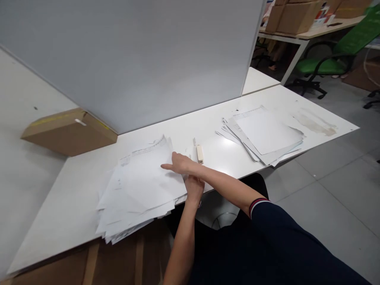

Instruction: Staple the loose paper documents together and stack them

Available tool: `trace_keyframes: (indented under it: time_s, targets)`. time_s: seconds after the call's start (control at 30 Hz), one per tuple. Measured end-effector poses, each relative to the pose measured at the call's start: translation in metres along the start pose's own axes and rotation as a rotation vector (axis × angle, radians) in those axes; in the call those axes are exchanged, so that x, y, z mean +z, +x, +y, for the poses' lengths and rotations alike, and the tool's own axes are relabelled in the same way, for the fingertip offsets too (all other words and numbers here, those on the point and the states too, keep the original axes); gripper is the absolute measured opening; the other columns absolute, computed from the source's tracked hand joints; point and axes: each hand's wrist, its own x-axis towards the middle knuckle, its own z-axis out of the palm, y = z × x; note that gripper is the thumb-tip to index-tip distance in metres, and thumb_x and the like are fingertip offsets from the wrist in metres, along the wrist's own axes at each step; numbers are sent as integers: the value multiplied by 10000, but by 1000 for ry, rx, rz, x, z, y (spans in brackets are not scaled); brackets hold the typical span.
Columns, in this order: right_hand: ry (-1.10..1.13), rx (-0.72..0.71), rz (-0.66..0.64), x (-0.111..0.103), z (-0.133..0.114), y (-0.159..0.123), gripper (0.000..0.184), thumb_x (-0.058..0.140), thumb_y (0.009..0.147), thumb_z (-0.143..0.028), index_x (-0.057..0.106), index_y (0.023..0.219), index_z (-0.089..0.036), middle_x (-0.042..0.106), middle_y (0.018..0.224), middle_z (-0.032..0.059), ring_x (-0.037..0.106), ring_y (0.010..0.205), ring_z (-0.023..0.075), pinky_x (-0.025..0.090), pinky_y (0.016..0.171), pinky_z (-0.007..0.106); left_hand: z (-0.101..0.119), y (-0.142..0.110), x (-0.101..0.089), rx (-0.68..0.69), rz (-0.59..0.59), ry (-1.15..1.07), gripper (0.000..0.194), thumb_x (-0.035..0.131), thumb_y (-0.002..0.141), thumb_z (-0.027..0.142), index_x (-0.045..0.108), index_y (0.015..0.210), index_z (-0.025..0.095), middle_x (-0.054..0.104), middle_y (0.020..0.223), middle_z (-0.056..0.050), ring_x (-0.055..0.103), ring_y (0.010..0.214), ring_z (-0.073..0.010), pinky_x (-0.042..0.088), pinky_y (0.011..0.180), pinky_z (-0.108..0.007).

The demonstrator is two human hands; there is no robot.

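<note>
A stack of printed paper sheets (145,178) lies spread on the left part of the white desk, its near corners hanging over the front edge. My right hand (180,163) reaches across to the stack's right edge. Its thumb stretches over the top sheet and its fingers are curled at the paper's edge, closed on it. Below the right forearm, my left hand (195,188) is at the desk's front edge beside the stack's near right corner. Its fingers are mostly hidden. Just beyond the right wrist lies a small cream-coloured oblong block (200,153).
Another paper stack (267,132) lies to the right on the desk (228,158). A grey-white panel (148,59) stands along the back. A cardboard box (71,134) sits at the left. Farther off are a green chair (322,66) and a table with boxes (293,18).
</note>
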Motion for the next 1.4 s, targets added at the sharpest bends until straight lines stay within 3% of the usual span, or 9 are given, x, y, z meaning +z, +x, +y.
trace_keyframes:
  time_s: [0.17,0.33,0.47,0.6,0.77,1.03,1.17,1.3,1.4]
  targets:
    - [-227,-50,153,-97,26,-39,343,580,823,-444,595,1011,-158,634,1093,106,572,989,246,404,876,342,4,-2,1,88,99,0,362,367,882,183,590,1166,165,638,985,-114,611,880,-208,471,768,-327]
    - [-782,234,682,-206,88,-73,388,485,887,-347,531,1189,-108,539,1207,191,493,1094,304,400,845,382,2,-1,1,58,261,-148,396,402,880,219,498,1262,170,586,1031,-112,569,894,-174,471,797,-303]
    - [-945,461,533,-243,125,-87,439,531,838,-391,568,1120,-56,583,1110,222,530,1024,332,425,763,372,-1,2,1,-53,369,-207,487,475,847,253,410,1323,171,512,1155,-137,530,975,-193,465,870,-351]
    - [-967,440,459,-243,139,-87,316,443,882,-285,645,977,-61,632,1006,230,576,958,307,418,770,359,-3,2,0,-20,431,-146,513,503,825,230,396,1324,175,471,1215,-145,409,1202,-251,352,1026,-432]
    - [-962,413,503,-244,143,-86,266,434,861,-153,661,967,-62,665,923,231,619,882,297,419,750,345,-5,-2,2,38,447,-141,470,472,845,225,407,1307,168,479,1200,-145,449,1169,-238,407,977,-405]
    - [-853,309,662,-252,131,-114,327,383,911,-244,674,1002,-127,707,901,137,641,839,238,429,733,306,1,-3,0,189,479,-68,379,434,857,194,482,1229,142,533,1153,-152,468,1156,-230,402,987,-408]
    - [-560,113,735,-234,110,-137,243,494,852,-316,688,831,-171,707,781,60,634,743,201,439,682,276,13,-9,2,224,473,-127,315,428,860,200,543,1149,143,570,1085,-140,505,1116,-221,422,964,-404]
    - [-376,-8,672,-202,87,-158,197,562,804,-383,634,720,-220,676,706,26,610,669,188,434,622,274,38,-17,10,135,264,-447,315,437,879,281,540,1155,168,591,1088,-123,559,1057,-195,452,934,-384]
    - [-318,-49,544,-173,78,-168,201,584,792,-388,578,669,-228,649,674,21,586,640,179,424,608,274,58,-14,13,-105,18,-868,451,533,836,396,491,1223,170,596,1115,-127,598,1001,-181,478,898,-354]
